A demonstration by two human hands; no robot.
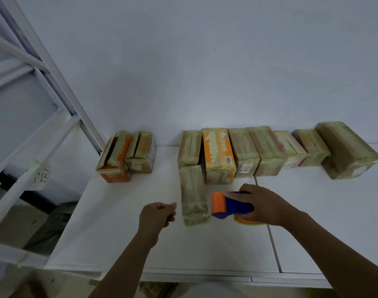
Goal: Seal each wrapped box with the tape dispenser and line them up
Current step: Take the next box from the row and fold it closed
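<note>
Right hand [263, 204]: fingers wrapped round the blue plastic tape dispenser with orange roller [229, 204]. The roller end sits just beside the long narrow box in glossy, wrinkled yellowish film [193, 196], which lies on the white bench [205, 250] between both sets of fingers. The left hand [159, 214] is curled in a loose fist just left of it, nothing visible held. Judgement: sealing step; the left fingers should pin the slick box flat while the roller runs the seam under even pressure, else the film may slide and crease. The row of wrapped boxes [269, 151] with the same crinkled sheen stands beyond the fingers.
</note>
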